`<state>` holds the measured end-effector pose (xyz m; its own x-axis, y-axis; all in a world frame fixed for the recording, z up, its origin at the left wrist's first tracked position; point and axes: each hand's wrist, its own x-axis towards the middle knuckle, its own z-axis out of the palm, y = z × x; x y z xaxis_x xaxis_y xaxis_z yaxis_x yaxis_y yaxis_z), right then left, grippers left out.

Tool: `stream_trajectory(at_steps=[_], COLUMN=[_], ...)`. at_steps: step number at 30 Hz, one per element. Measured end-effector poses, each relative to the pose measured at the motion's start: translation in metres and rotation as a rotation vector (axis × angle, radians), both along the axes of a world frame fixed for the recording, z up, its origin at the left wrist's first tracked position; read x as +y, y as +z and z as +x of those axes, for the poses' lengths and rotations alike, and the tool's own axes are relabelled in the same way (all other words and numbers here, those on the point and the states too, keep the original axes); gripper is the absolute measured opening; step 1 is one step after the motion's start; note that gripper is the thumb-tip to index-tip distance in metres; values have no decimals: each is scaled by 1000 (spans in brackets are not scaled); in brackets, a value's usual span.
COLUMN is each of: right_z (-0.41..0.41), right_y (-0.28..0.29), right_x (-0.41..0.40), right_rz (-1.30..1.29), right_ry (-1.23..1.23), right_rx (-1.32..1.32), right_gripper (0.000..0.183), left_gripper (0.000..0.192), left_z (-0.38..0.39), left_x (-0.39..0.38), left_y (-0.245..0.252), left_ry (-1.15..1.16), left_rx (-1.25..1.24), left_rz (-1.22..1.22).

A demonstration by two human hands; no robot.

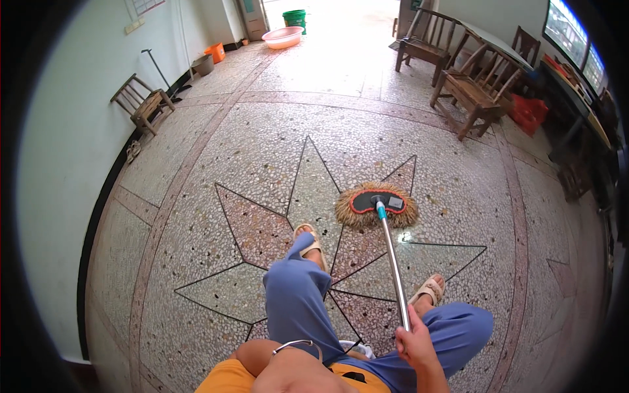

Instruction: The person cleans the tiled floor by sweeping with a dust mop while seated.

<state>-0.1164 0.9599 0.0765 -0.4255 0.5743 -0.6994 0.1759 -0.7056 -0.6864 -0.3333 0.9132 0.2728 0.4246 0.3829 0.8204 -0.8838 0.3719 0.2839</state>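
Observation:
My right hand (415,336) is closed around the metal handle (394,265) of a mop. The mop's shaggy tan head (376,218), with a dark red-edged centre, lies on the speckled terrazzo floor (265,137) ahead of my feet. My left forearm (304,373), with a silver bangle (295,342) on it, crosses low before my body; the left hand itself is out of view. Below me are my blue trousers and light sandals, one foot on either side of the handle.
Wooden chairs (471,98) and a table stand at the upper right. A small wooden chair (145,105), a dustpan, a grey bucket (203,64) and an orange bin (215,52) line the left wall. A pink basin (283,38) and green bucket (295,20) are by the doorway.

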Motion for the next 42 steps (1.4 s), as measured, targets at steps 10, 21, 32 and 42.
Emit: stream_trajectory(at_steps=[10,21,32,42], right_z=[-133,-35,-47,-178], right_y=[-58,9,25,-69], right_x=[154,70,102,197], right_rz=[167,59,-18,48], right_ry=[111,206,144,184], right_rx=[3,-31,-8,31], right_gripper=[73,76,73,73], left_gripper=[22,20,23,13], left_z=[-28,-39,-29,-57], left_x=[-1,11,15,-48], left_y=[8,0,-75,-134], left_ry=[371,329,678,1056], left_rx=[123,164,584,928], left_rz=[249,-86,-725,-1259])
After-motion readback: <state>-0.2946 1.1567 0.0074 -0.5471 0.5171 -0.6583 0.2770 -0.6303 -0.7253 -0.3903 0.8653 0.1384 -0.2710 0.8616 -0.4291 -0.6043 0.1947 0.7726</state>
